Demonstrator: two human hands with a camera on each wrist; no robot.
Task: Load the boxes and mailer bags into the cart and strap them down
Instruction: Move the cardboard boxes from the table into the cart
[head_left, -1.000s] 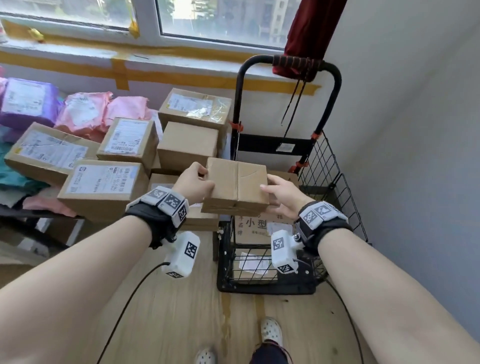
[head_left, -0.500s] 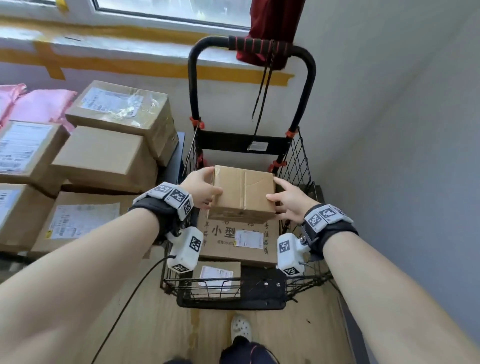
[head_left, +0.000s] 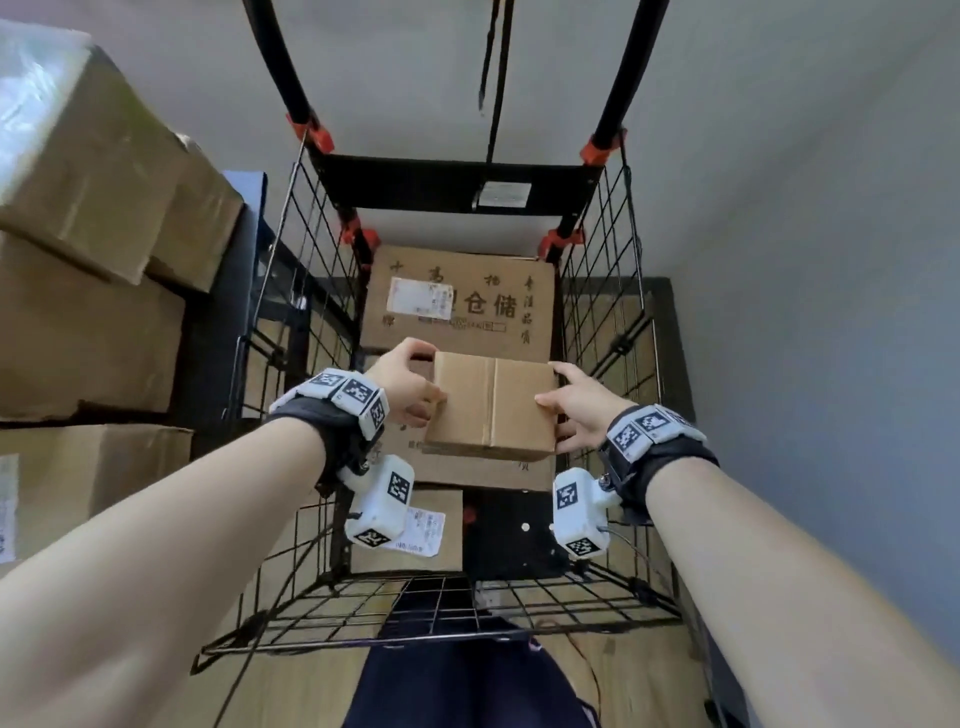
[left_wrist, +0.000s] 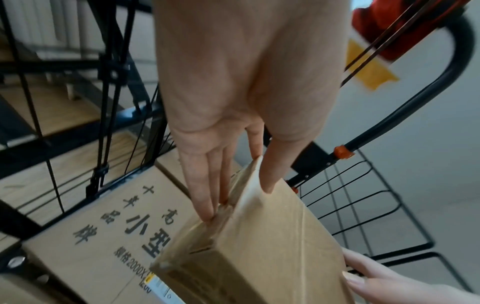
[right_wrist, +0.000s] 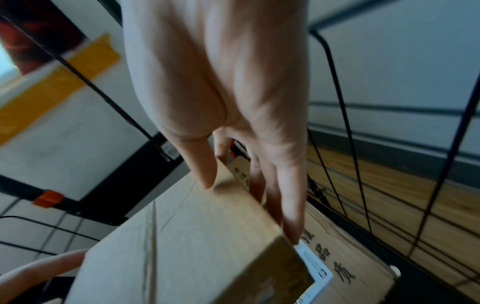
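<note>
Cardboard, plain brown and unlabelled on top, makes up the small box held between both hands over the wire cart. A taped seam runs down the middle of its top face, and its edges look slightly worn.

Going left to right in the head view: a stack of four stored boxes beside the cart, its topmost one under clear plastic; then the left hand, thumb on top of the small box and fingers down its left side; then the small box itself; then the right hand, gripping the right side the same way. Both hands clamp the box between thumb and fingers.

Inside the cart I count two boxes already loaded: a large printed box with black Chinese characters and a white label, lying directly below the held one, and a lower box with a white shipping label nearer the front. Whether the small box touches the printed box cannot be told.

The left wrist view shows what the head view hides: the left fingers pressed flat and straight along the box's end flap, and a yellow-edged label low on that end. The right wrist view shows the right fingers running down the opposite side, a white label on that side, and a red cloth hanging at the cart handle.
</note>
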